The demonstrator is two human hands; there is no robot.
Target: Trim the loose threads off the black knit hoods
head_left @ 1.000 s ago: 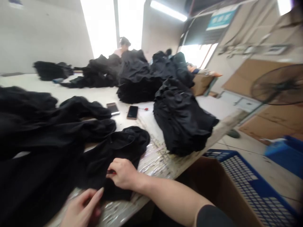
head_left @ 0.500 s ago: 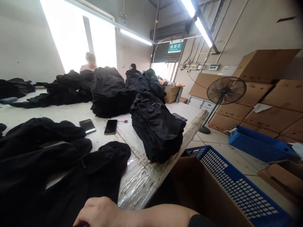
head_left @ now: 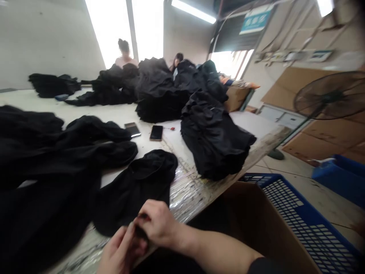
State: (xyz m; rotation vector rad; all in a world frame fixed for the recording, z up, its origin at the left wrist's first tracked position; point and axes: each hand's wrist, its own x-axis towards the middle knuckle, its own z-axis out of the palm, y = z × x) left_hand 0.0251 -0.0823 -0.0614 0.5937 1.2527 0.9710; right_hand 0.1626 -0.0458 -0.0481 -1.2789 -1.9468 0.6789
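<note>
In the head view, our left hand (head_left: pixel 121 249) and right hand (head_left: pixel 158 222) are together low in the frame, pinching a small dark piece (head_left: pixel 141 232) between them, with a spot of red (head_left: pixel 145 217) at its upper end. The fingers hide most of it, so we cannot tell what it is. Its long axis slants from upper left down to lower right.

Just ahead of our hands, a black garment (head_left: pixel 134 194) lies on the film-covered table (head_left: pixel 185 198), with more black cloth (head_left: pixel 57 163) heaped to its left. Farther ahead are two phones (head_left: pixel 156 133), and ahead and to the right of our hands is a black stack (head_left: pixel 213 137). Right of our right forearm stand a cardboard box (head_left: pixel 251 217) and a blue crate (head_left: pixel 302 220). Well beyond, two co-workers (head_left: pixel 124 57) sit behind piles (head_left: pixel 155 91).
</note>
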